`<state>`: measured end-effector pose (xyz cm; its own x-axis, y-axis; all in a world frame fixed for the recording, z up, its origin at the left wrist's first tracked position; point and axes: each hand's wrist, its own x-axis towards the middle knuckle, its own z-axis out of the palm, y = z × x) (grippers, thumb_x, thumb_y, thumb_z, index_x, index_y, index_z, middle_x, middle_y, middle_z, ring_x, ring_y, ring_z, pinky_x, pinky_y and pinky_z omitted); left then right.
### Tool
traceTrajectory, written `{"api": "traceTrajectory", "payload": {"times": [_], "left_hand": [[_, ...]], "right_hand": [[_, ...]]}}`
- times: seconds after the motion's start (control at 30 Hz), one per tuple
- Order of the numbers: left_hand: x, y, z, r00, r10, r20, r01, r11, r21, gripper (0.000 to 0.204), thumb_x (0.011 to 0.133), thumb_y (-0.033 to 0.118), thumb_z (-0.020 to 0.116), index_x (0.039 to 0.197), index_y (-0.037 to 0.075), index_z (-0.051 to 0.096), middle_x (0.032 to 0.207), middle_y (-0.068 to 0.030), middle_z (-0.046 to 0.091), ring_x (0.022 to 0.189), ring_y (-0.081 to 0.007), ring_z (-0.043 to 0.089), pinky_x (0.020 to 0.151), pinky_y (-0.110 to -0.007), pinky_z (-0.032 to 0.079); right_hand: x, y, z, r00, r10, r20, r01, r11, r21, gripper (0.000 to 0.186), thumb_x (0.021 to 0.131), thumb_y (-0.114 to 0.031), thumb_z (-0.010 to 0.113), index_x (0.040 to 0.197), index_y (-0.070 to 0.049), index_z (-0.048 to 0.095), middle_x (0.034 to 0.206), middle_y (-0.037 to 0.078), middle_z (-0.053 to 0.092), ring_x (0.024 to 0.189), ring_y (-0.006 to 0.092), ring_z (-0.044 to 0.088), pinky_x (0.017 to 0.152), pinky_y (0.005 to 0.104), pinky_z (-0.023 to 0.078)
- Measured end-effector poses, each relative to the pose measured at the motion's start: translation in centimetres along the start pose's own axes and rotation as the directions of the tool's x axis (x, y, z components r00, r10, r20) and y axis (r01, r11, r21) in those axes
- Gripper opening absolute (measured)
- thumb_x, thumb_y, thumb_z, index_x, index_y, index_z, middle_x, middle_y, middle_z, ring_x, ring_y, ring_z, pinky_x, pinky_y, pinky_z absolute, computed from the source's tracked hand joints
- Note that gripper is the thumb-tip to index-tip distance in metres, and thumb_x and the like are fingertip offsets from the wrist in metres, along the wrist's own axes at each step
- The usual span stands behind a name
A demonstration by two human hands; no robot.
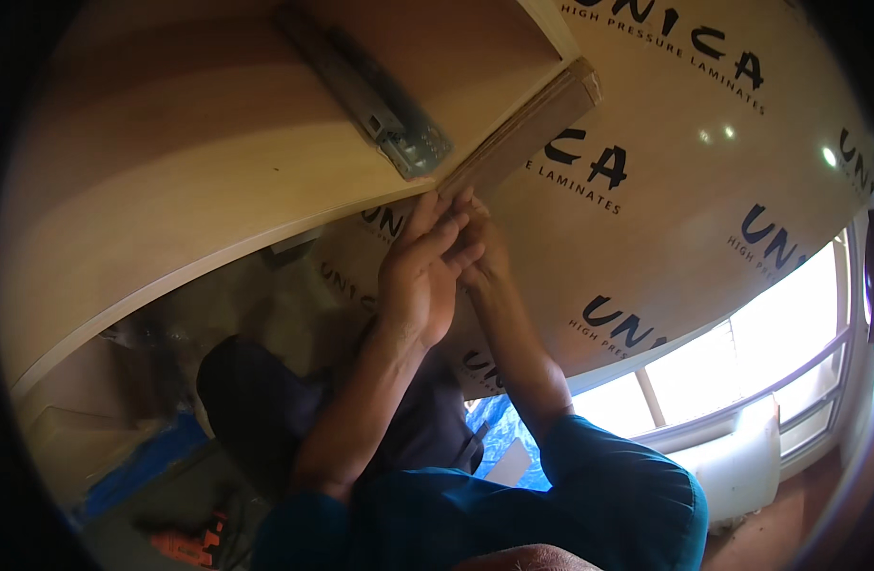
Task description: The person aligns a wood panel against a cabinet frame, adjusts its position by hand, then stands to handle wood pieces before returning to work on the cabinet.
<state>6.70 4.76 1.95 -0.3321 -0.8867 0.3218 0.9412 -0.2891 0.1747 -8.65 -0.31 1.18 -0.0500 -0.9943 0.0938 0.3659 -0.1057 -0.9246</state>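
My left hand [420,271] and my right hand [484,240] are raised together just below the front corner of a pale wood cabinet panel [218,171]. Their fingers are bent and close to each other, touching at the lower end of a narrow brown edge strip [537,119]. Whatever the fingertips pinch is hidden between them. Metal drawer slides [365,95], partly wrapped in clear plastic, lie on the panel just above my left fingertips. Behind my right hand and forearm stands a large board covered with brown printed protective film [684,190].
An orange power tool [191,544] lies on the dark floor at lower left, near a blue sheet [147,462]. More crumpled blue plastic [503,433] shows beside my body. A bright window [741,357] is at the right, with a white rounded object [736,466] below it.
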Motion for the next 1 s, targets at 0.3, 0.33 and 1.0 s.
{"api": "traceTrajectory", "payload": {"times": [0.3, 0.33, 1.0], "left_hand": [[0.0, 0.3, -1.9, 0.998, -0.061, -0.020, 0.058, 0.991, -0.124, 0.073, 0.096, 0.022, 0.060, 0.156, -0.002, 0.027, 0.138, -0.0062, 0.049, 0.122, -0.0203, 0.048, 0.098, -0.043, 0.043], [0.0, 0.4, -1.9, 0.998, -0.062, -0.008, 0.060, 0.987, -0.152, 0.073, 0.096, 0.022, 0.060, 0.156, -0.002, 0.027, 0.135, -0.0051, 0.051, 0.120, -0.0205, 0.050, 0.097, -0.042, 0.044], [0.3, 0.1, -2.9, 0.999, -0.033, -0.020, 0.028, 0.983, -0.181, 0.058, 0.100, 0.022, 0.054, 0.150, -0.002, 0.040, 0.136, -0.0073, 0.055, 0.118, -0.0218, 0.054, 0.092, -0.041, 0.046]], "right_hand": [[-0.6, -1.4, 1.3, 0.998, 0.061, 0.020, -0.059, 0.995, -0.076, 0.032, 0.105, -0.032, 0.055, 0.118, -0.002, 0.058, 0.110, 0.012, 0.067, 0.094, 0.0194, 0.067, 0.082, 0.0333, 0.059], [-0.7, -1.5, 1.4, 0.998, 0.067, 0.019, -0.066, 0.996, -0.063, 0.032, 0.105, -0.031, 0.054, 0.119, -0.002, 0.058, 0.110, 0.012, 0.066, 0.094, 0.0195, 0.067, 0.082, 0.0332, 0.060], [-1.1, -1.5, 2.6, 0.994, 0.074, -0.079, -0.086, 0.984, -0.153, 0.036, 0.106, -0.039, 0.051, 0.118, -0.005, 0.057, 0.107, 0.008, 0.066, 0.092, 0.0169, 0.066, 0.079, 0.0309, 0.061]]}}
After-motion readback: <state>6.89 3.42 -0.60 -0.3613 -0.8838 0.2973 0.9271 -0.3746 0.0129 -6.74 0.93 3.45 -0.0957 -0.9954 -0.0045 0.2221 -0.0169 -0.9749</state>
